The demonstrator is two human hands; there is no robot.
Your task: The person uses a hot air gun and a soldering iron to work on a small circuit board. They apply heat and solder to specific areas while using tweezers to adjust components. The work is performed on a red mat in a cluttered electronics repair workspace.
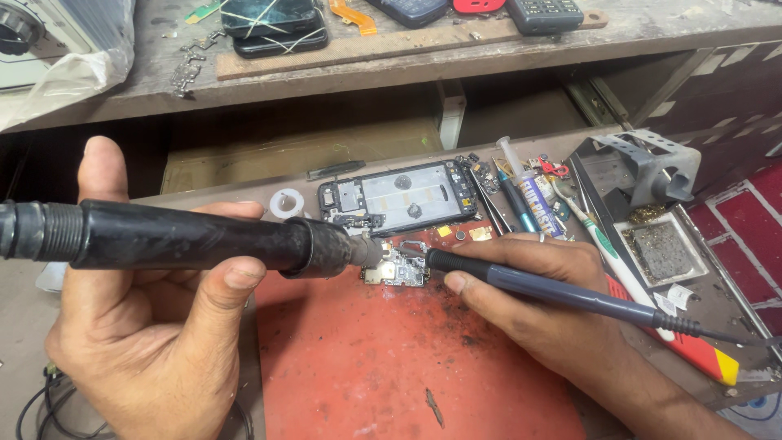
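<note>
My left hand (155, 326) fills the left half of the frame, fingers curled shut around the thick black handle of a hot-air tool (187, 238) whose nozzle points right at the small circuit board (397, 266) lying at the top edge of the red mat (366, 358), just left of centre frame. My right hand (538, 301) comes in from the lower right, closed in a pen grip on a slim soldering iron (554, 289), its tip touching or very nearly touching the board's right edge. The board looks loose on the mat, so I judge a push from the iron could slide it; and with the nozzle this close, heat held too long could lift small parts or scorch the mat, which already shows dark burn marks. The opened phone frame (399, 197) sits just above the board and could catch stray heat. My left thumb and fingers lie near the hot end, so a slip forward could burn me. The iron's cord trails toward the lower right edge and could snag the iron stand (648, 167) at the upper right. The bench is a worn grey surface crowded with a flux syringe (529, 200), a toothbrush (603, 244) and a tape roll (286, 203); a wooden shelf (489, 45) across the top holds more phones.
</note>
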